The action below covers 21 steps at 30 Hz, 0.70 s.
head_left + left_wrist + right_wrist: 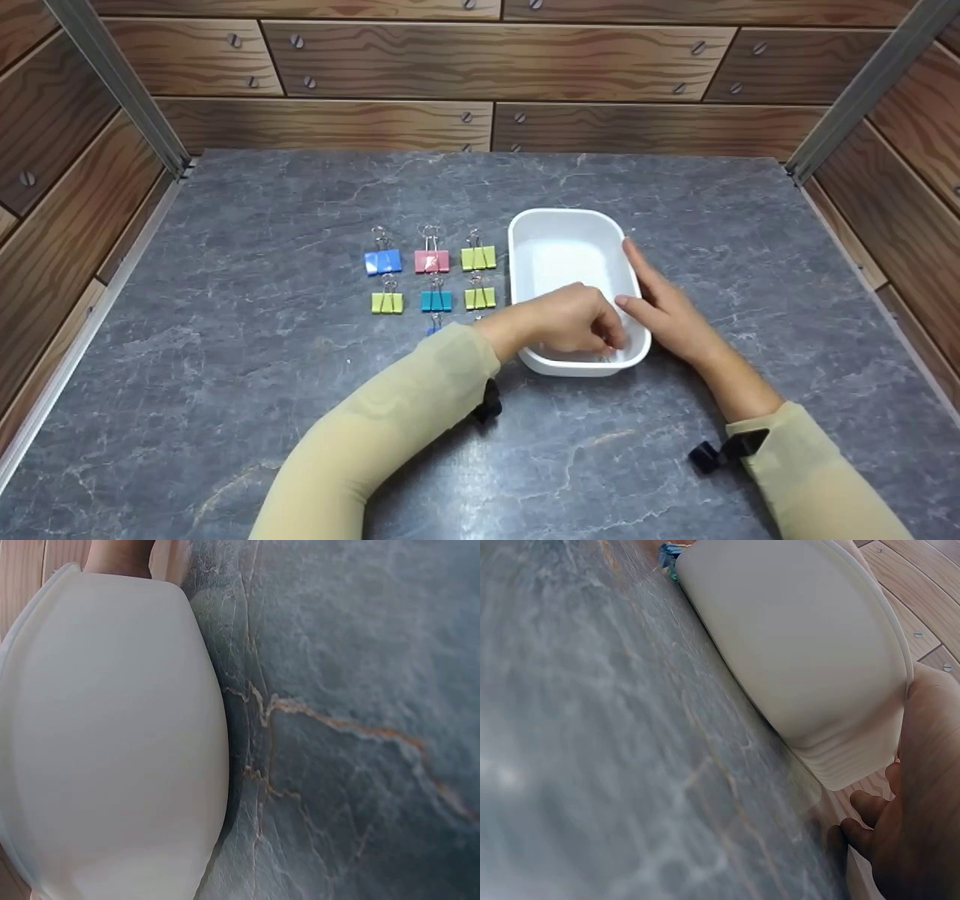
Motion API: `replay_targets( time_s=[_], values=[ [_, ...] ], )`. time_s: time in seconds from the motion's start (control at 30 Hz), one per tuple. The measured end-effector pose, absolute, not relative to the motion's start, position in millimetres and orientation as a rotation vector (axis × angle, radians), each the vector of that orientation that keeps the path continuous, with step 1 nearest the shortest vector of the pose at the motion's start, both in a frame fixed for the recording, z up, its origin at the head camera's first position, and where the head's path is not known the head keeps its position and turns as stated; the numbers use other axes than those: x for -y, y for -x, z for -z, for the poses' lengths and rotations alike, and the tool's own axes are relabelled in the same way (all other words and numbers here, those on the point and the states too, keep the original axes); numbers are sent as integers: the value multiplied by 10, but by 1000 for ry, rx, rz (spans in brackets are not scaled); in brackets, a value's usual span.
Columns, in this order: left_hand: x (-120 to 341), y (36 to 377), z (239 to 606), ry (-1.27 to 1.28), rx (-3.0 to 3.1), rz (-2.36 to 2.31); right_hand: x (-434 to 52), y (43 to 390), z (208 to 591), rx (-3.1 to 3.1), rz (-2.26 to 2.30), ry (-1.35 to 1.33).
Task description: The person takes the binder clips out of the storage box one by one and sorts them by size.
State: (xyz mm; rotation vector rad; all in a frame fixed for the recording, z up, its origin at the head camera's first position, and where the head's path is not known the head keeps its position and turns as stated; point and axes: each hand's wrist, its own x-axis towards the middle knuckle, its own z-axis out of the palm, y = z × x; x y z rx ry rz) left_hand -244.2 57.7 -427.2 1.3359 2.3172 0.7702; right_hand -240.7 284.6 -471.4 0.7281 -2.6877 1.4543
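A white plastic tray (512, 255) stands on the grey stone table, right of the centre. My left hand (604, 339) reaches over its near left corner with the fingers curled down inside; whatever they hold is hidden. Along the tray's right rim lies my right hand (636, 279), fingers straight, thumb at the edge. Several coloured binder clips lie in rows left of the tray: blue (383, 261), pink (432, 260), yellow-green (478, 257), green (387, 301), teal (436, 300). The left wrist view shows only the tray's outer wall (112, 742). In the right wrist view, the tray (802, 652) sits beside my right hand (907, 825).
Wood-patterned walls (480, 67) with metal corner posts close the table in at the back and both sides. Another blue clip (434, 327) peeks out from behind my left forearm. The stone tabletop (225, 390) stretches out to the left of the clips and in front of the tray.
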Motion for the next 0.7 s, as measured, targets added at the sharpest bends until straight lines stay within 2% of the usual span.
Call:
replay_targets(
  time_s=[0.7],
  values=[
    [-538, 2408, 4218, -1325, -2370, -771, -2848, 2403, 4710, 2692, -1439, -731]
  ],
)
